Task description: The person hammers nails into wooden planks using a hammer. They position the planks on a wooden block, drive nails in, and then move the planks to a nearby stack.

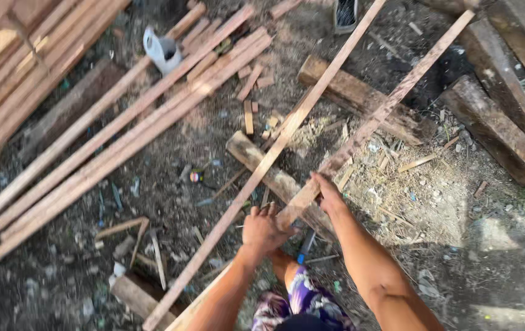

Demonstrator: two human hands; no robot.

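White plastic jug-like container (pixel 163 51) lying among the wooden slats (pixel 121 122) upper left; no labels, signs or screens visible

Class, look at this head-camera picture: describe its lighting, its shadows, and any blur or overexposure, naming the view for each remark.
Head view: hard sunlight washes out the stacked planks at top left; head view: dark shadow covers the ground at lower right; head view: mild softness overall, though the left hand and right hand on the long slat remain readable.
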